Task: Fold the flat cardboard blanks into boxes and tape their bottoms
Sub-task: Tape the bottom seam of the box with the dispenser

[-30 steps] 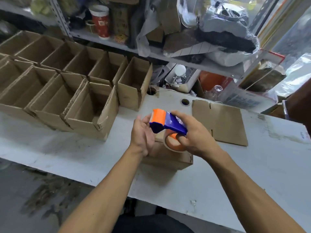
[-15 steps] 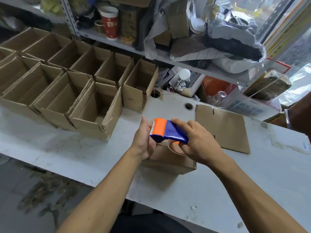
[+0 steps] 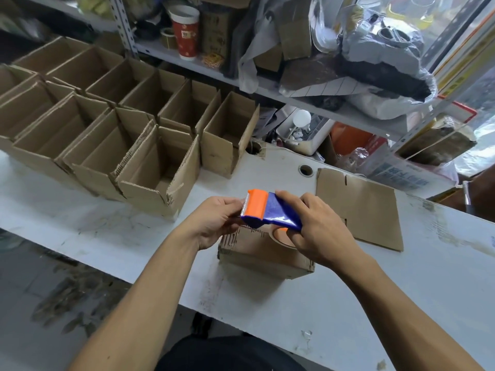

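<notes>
Tape dispenser: glossy blue plastic body, orange serrated cutter head, tan tape roll beneath; held above the box being taped. Right hand: fingers curled over the blue body, gripping it. Left hand: fingers curled at the orange cutter end; whether they pinch tape cannot be told. Box: brown corrugated cardboard, rectangular, bottom up, on the white scuffed tabletop directly under both hands. Flat blank: one slotted corrugated sheet lying flat, right of and beyond the box. Folded boxes: open-topped, in two rows at far left, sides touching. Metal shelf behind, holding a red paper cup and plastic bags. Against the frame half a second ago, the left hand has closed nearer the cutter edge; the dispenser sits at much the same spot.
</notes>
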